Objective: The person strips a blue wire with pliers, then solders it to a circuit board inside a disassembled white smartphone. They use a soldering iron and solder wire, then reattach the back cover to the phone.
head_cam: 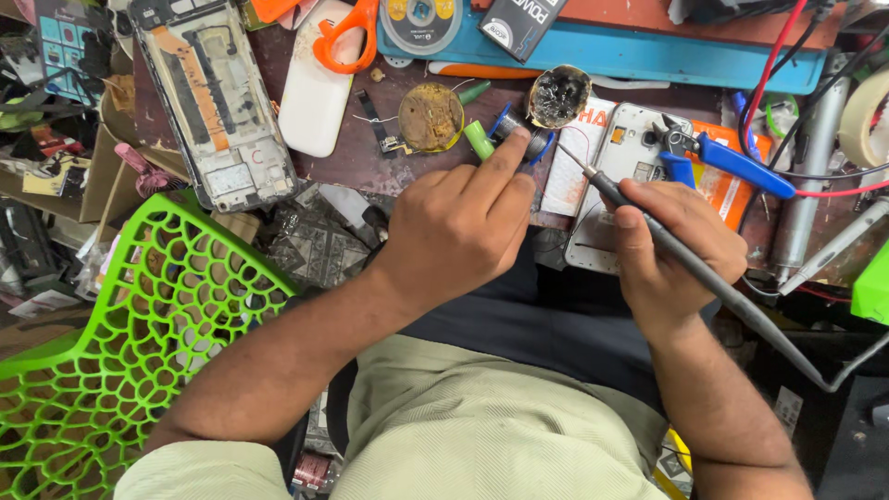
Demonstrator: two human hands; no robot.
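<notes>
Head view: the left hand (pixel 458 231) presses its forefinger on a small round part (pixel 519 139) at the bench edge, steadying it. The right hand (pixel 676 245) is closed pen-fashion around a soldering iron (pixel 639 218), its tip angled toward that part, beside the flux tin (pixel 558 95).

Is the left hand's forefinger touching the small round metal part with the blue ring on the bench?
Touching. The head view shows the left hand pressing its forefinger onto the small round metal part, with no gap visible.

Chair (pixel 139 315), lower left: bright green lattice. Scissors (pixel 344 37), top centre: orange. Cutters (pixel 732 162), upper right: blue handles. Iron (pixel 685 264): grey. Worktop (pixel 361 162): dark reddish brown.
</notes>
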